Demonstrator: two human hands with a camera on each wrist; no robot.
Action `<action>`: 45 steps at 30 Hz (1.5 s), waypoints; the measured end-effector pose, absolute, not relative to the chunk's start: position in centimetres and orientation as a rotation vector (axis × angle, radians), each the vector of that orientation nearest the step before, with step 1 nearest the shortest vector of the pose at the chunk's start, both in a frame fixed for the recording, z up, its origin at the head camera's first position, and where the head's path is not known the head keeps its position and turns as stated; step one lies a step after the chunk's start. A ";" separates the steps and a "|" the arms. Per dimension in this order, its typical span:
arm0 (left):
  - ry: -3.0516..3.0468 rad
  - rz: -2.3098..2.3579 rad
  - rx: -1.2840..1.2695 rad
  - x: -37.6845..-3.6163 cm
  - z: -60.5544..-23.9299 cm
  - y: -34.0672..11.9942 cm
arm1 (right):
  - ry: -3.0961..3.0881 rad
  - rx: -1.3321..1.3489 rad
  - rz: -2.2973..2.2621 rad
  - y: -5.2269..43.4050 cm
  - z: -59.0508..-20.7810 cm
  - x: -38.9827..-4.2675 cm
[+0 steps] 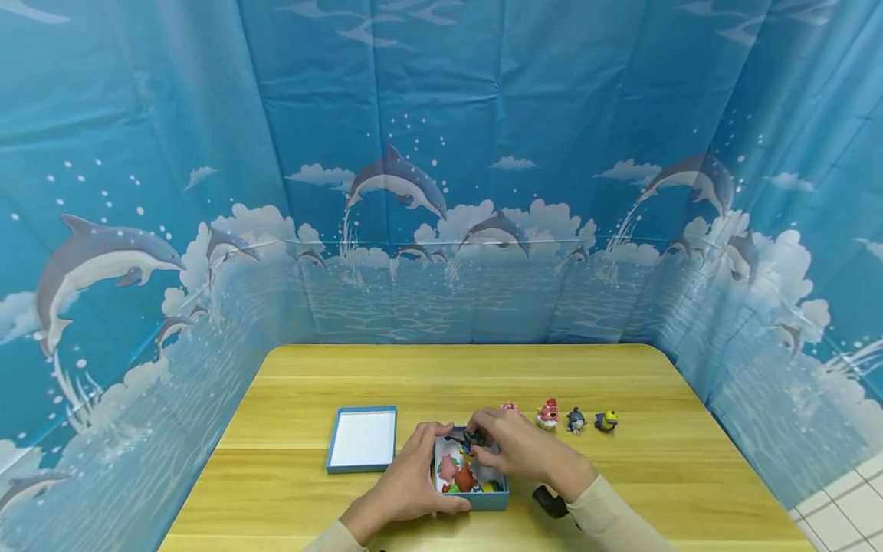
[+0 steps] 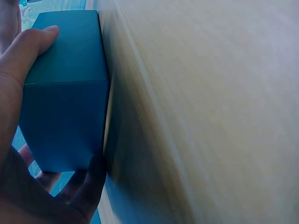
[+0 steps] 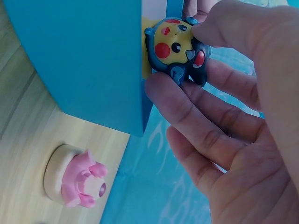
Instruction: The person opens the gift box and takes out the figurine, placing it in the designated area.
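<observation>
The left hand (image 1: pixel 407 487) is clasping the box (image 1: pixel 483 502) to steady it on the table (image 1: pixel 621 475), while the right hand (image 1: pixel 513 448) is pinching a figure (image 3: pixel 180 49) above it.

Small yellow-faced figurine in dark blue costume (image 3: pixel 176 51), red cheeks, pinched over open blue cardboard box (image 1: pixel 491 501) holding colourful toy figures on wooden table.
</observation>
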State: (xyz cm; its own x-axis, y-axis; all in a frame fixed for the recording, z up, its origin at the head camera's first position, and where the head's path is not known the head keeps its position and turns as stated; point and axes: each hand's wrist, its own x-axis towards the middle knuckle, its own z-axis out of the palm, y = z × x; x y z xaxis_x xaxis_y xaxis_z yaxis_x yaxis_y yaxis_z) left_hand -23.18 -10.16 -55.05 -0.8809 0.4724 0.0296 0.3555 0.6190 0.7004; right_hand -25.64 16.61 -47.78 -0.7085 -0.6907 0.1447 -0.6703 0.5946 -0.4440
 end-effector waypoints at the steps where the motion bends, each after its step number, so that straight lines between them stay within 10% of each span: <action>1: 2.682 1.108 0.692 -23.2 -55.1 -10.2 | 2.768 -1.186 -0.744 16.6 -47.8 -25.6; 45: 2.694 1.110 0.714 -23.3 -55.0 -10.2 | 2.814 -1.252 -0.799 17.9 -46.4 -25.4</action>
State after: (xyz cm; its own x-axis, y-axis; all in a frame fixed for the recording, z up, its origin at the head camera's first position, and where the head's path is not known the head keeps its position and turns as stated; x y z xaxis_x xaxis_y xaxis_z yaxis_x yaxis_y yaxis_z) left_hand -23.25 -10.16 -55.01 -0.8774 0.4772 0.0484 0.3729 0.6152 0.6946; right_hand -25.40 17.91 -46.43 -0.6896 -0.6856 0.2334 -0.7060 0.5644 -0.4279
